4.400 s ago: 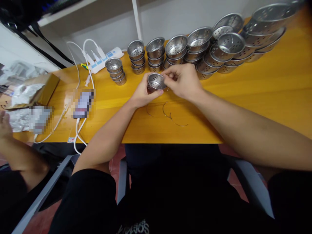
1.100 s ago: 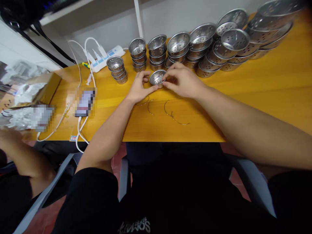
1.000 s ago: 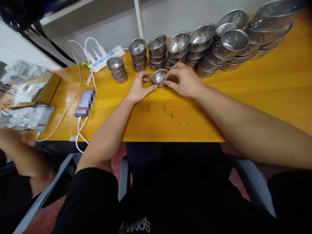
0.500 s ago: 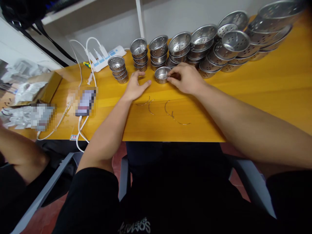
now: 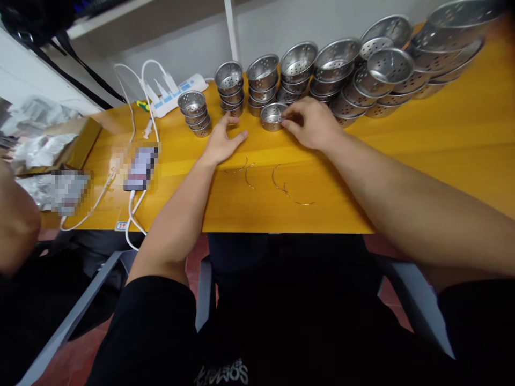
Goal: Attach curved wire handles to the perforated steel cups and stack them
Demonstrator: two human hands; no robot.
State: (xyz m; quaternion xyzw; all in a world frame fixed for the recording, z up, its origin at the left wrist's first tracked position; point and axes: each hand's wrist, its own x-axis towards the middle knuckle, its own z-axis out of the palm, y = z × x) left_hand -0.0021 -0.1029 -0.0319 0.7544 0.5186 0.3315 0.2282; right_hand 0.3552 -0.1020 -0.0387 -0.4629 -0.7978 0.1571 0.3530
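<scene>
A small perforated metal cup [image 5: 272,118] stands upright on the wooden table, in front of the stacked cups. My right hand [image 5: 311,122] pinches its right rim between thumb and fingers. To the left, my left hand [image 5: 224,140] rests with fingers apart, holding nothing. Its fingertips are close to the foot of a short stack of cups [image 5: 231,88]. Thin curved wires [image 5: 250,176] lie on the table nearer to me, and a longer bent wire [image 5: 295,199] lies right of them.
More stacks of perforated cups, such as a larger one [image 5: 337,59], line the wall side. Left are a cup stack [image 5: 193,107], a white power strip [image 5: 177,96], a phone [image 5: 140,167] with cables and a cardboard box [image 5: 82,142]. A co-worker's arm [image 5: 16,220] shows far left.
My right hand and the small cup have shifted slightly right and away from me. My left hand has hardly moved. The co-worker's arm has moved left.
</scene>
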